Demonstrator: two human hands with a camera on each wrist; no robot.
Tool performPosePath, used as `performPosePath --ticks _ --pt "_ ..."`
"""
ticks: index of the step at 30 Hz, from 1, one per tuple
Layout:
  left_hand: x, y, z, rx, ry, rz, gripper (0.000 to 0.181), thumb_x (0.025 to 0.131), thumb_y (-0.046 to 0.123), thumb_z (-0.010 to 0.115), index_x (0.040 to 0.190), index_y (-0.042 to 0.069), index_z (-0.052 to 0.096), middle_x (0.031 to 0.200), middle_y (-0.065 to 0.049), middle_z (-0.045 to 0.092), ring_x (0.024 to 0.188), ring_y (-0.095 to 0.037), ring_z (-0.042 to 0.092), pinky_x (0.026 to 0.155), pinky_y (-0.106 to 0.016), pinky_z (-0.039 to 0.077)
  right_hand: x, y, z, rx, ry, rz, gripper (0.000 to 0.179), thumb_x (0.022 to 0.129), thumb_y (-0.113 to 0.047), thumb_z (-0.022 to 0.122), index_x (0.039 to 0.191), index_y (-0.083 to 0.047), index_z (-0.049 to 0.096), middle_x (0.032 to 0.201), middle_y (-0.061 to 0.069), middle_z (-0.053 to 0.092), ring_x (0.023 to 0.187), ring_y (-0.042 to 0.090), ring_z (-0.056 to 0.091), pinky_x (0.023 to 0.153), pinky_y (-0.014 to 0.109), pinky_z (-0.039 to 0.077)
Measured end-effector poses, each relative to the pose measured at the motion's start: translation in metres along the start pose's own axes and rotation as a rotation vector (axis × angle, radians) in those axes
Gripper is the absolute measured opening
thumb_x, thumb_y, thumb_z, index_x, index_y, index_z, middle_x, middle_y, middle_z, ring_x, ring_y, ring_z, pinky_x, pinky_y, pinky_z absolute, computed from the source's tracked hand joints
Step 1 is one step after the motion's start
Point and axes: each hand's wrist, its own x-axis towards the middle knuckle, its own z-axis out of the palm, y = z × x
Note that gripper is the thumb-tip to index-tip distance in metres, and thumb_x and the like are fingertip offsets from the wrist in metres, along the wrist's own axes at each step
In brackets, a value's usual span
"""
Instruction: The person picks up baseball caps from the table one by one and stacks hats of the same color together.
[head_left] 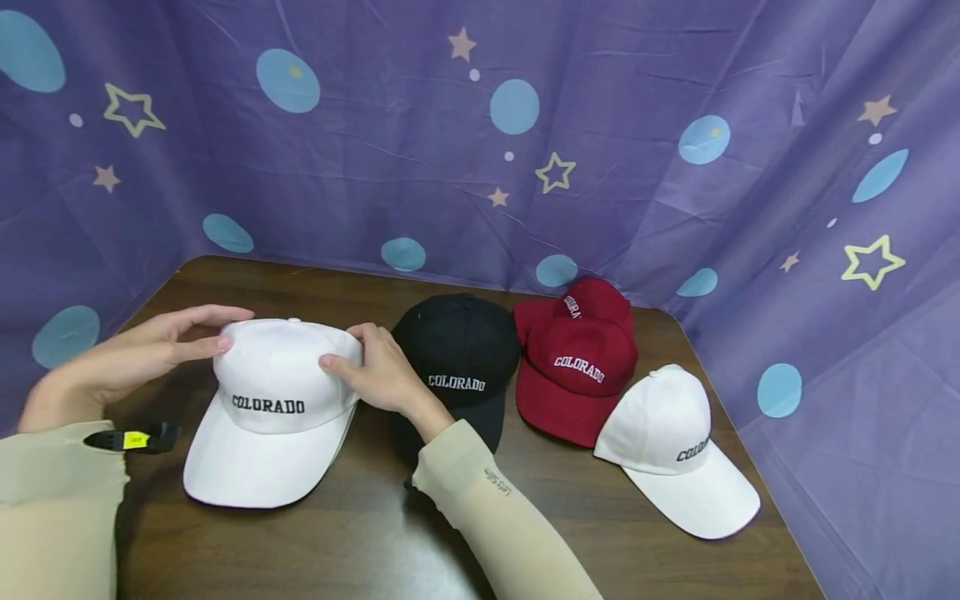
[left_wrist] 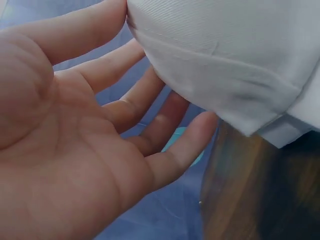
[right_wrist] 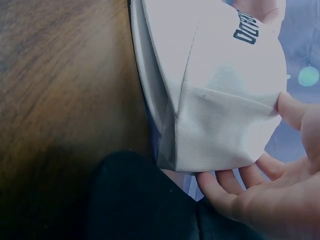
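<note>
Head view: I have the right grip (head_left: 386,368) pinching the leftmost white cap (head_left: 281,367) at the desk's (head_left: 360,533) left side.
Thumb in front, fingers round its side; the left grip (head_left: 161,346), loosely spread, touches the opposite side. Rightward sit a black cap (head_left: 459,342), then two red caps (head_left: 562,408).

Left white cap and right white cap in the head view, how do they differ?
The left white cap is between the left hand and right hand; the right white cap is untouched.
The left white cap shows its full COLORADO lettering; the right white cap, turned toward the right edge, shows only part of its lettering.
Both are white with dark lettering.
</note>
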Motion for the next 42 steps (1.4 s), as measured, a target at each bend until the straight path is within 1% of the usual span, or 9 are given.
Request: performPosePath --ticks 2,6,9,13,16,18,21,30,42 --pt "0.001 0.002 0.001 0.035 0.002 -0.011 0.05 0.111 0.026 0.058 0.157 0.009 0.046 0.149 0.003 0.053 0.123 0.006 0.048 0.088 -0.015 0.047 0.0 0.001 0.001 0.004 0.003 0.014 0.05 0.102 -0.042 0.071 0.136 -0.006 0.059 0.126 0.004 0.06 0.114 0.012 0.052 0.096 0.022 0.047" --pt "0.004 0.009 0.005 0.104 0.01 -0.034 0.058 0.108 0.029 0.064 0.158 0.009 0.044 0.156 -0.015 0.043 0.132 -0.018 0.045 0.091 -0.026 0.047 0.0 -0.001 0.002 0.013 0.012 0.042 0.05 0.102 -0.041 0.072 0.135 -0.005 0.06 0.131 0.007 0.059 0.118 0.014 0.053 0.099 0.023 0.048" --pt "0.005 0.013 0.007 0.126 0.006 -0.041 0.064 0.104 0.028 0.071 0.159 0.008 0.043 0.156 -0.02 0.042 0.134 -0.033 0.041 0.091 -0.032 0.047 0.001 -0.002 0.004 0.017 0.02 0.056 0.05 0.103 -0.04 0.071 0.136 -0.005 0.059 0.135 0.008 0.058 0.121 0.015 0.053 0.101 0.024 0.048" --pt "0.007 0.013 0.011 0.15 0.018 -0.038 0.066 0.102 0.027 0.073 0.157 0.005 0.045 0.152 -0.022 0.046 0.133 -0.034 0.042 0.092 -0.032 0.048 0.003 -0.001 0.01 0.012 0.039 0.082 0.054 0.104 -0.04 0.068 0.144 -0.006 0.054 0.139 0.011 0.055 0.123 0.015 0.054 0.106 0.025 0.047" --pt "0.009 0.013 0.013 0.127 0.027 -0.036 0.065 0.103 0.027 0.072 0.157 0.003 0.045 0.153 -0.024 0.044 0.135 -0.038 0.04 0.1 -0.049 0.049 0.005 0.0 0.015 0.003 0.056 0.088 0.055 0.106 -0.038 0.066 0.15 -0.009 0.049 0.141 0.012 0.053 0.122 0.015 0.055 0.107 0.025 0.047" --pt "0.011 0.012 0.014 0.105 0.032 -0.036 0.065 0.104 0.027 0.071 0.157 0.002 0.043 0.154 -0.026 0.041 0.137 -0.041 0.038 0.103 -0.064 0.043 0.006 0.0 0.017 0.002 0.062 0.077 0.053 0.107 -0.035 0.064 0.151 -0.009 0.049 0.141 0.012 0.053 0.123 0.015 0.055 0.107 0.025 0.047" --pt "0.013 0.012 0.014 0.07 0.039 -0.047 0.067 0.105 0.028 0.07 0.158 0.001 0.04 0.157 -0.028 0.036 0.141 -0.048 0.034 0.105 -0.074 0.037 0.007 0.0 0.019 0.003 0.057 0.057 0.051 0.109 -0.032 0.062 0.152 -0.008 0.049 0.144 0.013 0.052 0.125 0.015 0.054 0.108 0.026 0.047" --pt "0.021 0.012 0.013 0.062 0.08 -0.136 0.075 0.107 0.043 0.063 0.162 0.001 0.034 0.164 -0.033 0.025 0.147 -0.055 0.025 0.11 -0.08 0.03 0.013 0.005 0.021 -0.033 0.028 0.042 0.055 0.111 -0.025 0.058 0.161 -0.009 0.043 0.161 0.01 0.045 0.149 0.017 0.043 0.121 0.028 0.036" --pt "0.023 0.009 0.014 0.064 0.134 -0.148 0.081 0.105 0.051 0.064 0.161 0.001 0.036 0.164 -0.031 0.029 0.146 -0.052 0.03 0.11 -0.077 0.034 0.016 0.007 0.029 -0.033 0.017 0.066 0.06 0.113 -0.026 0.053 0.167 -0.013 0.032 0.173 0.011 0.029 0.16 0.02 0.028 0.128 0.033 0.027"
